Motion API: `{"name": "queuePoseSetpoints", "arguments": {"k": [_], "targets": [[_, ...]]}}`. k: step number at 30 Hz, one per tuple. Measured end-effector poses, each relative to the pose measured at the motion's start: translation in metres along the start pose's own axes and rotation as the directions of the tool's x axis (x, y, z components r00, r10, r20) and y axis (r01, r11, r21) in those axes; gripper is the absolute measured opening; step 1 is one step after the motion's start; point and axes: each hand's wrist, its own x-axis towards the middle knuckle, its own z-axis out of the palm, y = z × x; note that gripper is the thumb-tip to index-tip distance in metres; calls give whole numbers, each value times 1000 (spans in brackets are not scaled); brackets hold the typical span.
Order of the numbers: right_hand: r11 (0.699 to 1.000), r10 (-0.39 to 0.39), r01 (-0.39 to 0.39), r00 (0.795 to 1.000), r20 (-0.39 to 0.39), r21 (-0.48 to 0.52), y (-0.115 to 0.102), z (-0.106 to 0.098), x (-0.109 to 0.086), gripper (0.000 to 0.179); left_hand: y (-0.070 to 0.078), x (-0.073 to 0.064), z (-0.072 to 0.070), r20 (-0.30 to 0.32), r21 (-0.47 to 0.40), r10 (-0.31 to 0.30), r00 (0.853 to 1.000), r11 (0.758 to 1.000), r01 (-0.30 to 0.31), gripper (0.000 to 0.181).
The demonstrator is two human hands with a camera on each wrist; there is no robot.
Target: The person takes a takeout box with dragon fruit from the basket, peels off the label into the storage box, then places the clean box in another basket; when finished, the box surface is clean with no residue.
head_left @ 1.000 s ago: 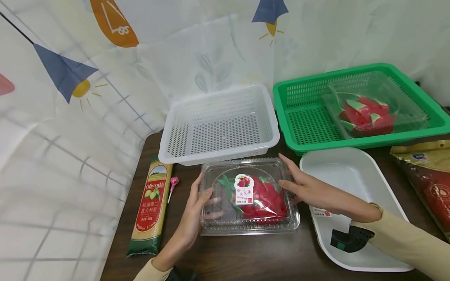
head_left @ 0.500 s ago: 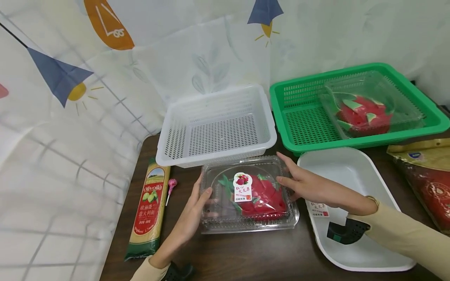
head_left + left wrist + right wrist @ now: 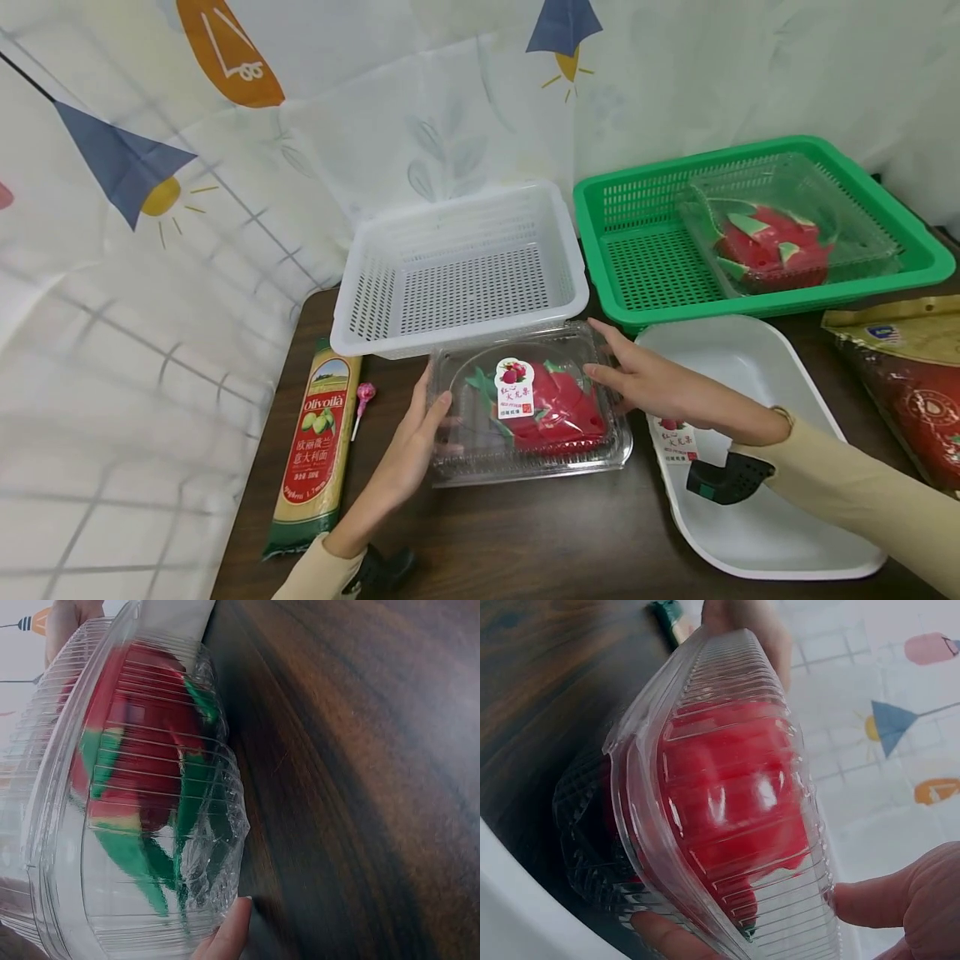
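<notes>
Both hands hold a clear plastic clamshell box (image 3: 468, 454) by its two ends, close over the dark table. Inside is a red dragon fruit (image 3: 566, 412) with green-tipped scales, and a white label (image 3: 514, 388) sits on the lid. My left hand (image 3: 408, 442) grips the left end; in the left wrist view a fingertip (image 3: 231, 930) reaches under the box's lower edge. My right hand (image 3: 648, 383) grips the right end, its thumb (image 3: 874, 904) against the lid side and a finger (image 3: 671, 937) at the bottom in the right wrist view. The box's far edge overlaps the white basket's front.
Behind the box stands a white perforated basket (image 3: 457, 340). A green basket (image 3: 652, 315) holds another boxed dragon fruit (image 3: 772, 242). To the right are a white tray (image 3: 810, 525) with a label (image 3: 675, 442) and a red-gold bag (image 3: 918, 383). Spaghetti (image 3: 318, 442) and a lollipop (image 3: 365, 392) lie left.
The box has risen slightly and shifted away from the body, towards the white basket, with both hands still gripping its ends. The baskets, tray, spaghetti and lollipop stay put.
</notes>
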Motion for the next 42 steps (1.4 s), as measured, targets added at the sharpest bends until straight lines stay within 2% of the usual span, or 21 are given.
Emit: {"name": "queuePoseSetpoints", "arguments": {"k": [9, 16, 22, 25, 27, 29, 31, 32, 33, 35, 36, 38, 40, 42], "targets": [[1000, -12, 11, 999, -34, -26, -1, -2, 4, 77, 0, 5, 1, -10, 9, 3, 1000, 1000, -3, 68], [999, 0, -1, 999, -43, -35, -2, -1, 2, 78, -1, 4, 1, -24, 73, 38, 999, 997, -37, 66], [996, 18, -23, 998, -52, -91, -3, -1, -3, 82, -1, 2, 2, -26, 56, 57, 998, 997, -55, 68], [985, -7, -4, 998, -64, -172, -7, -1, -8, 85, 0, -1, 0, -53, 150, 67, 996, 987, -58, 71], [971, -30, 12, 997, -73, -241, -11, -1, -13, 86, 1, -4, -1, -77, 242, 91, 993, 968, -70, 74], [943, -58, 28, 995, -84, -331, -16, 0, -20, 86, 4, -7, -3, -110, 354, 160, 981, 928, -112, 77], [908, -76, 29, 992, -96, -418, -21, 1, -26, 84, 7, -9, -5, -131, 463, 272, 953, 867, -184, 80], [887, -92, 34, 990, -103, -461, -24, 0, -29, 82, 9, -10, -6, -135, 513, 337, 932, 828, -225, 81], [866, -112, 45, 988, -105, -498, -27, 0, -31, 80, 11, -10, -7, -135, 565, 406, 904, 781, -267, 83], [837, -152, 73, 983, -103, -543, -32, 0, -33, 74, 14, -9, -9, -113, 647, 538, 835, 678, -350, 83], [830, -172, 90, 980, -98, -551, -35, -1, -33, 72, 16, -8, -10, -86, 671, 592, 801, 629, -393, 84], [816, -224, 137, 971, -89, -561, -39, -1, -31, 67, 18, -6, -12, -12, 689, 670, 742, 543, -479, 83], [809, -272, 186, 959, -75, -557, -43, 0, -28, 61, 19, -4, -12, 73, 685, 712, 698, 473, -554, 82], [791, -323, 238, 945, -54, -564, -48, 2, -23, 55, 19, -1, -13, 152, 677, 721, 676, 422, -603, 81]]}}
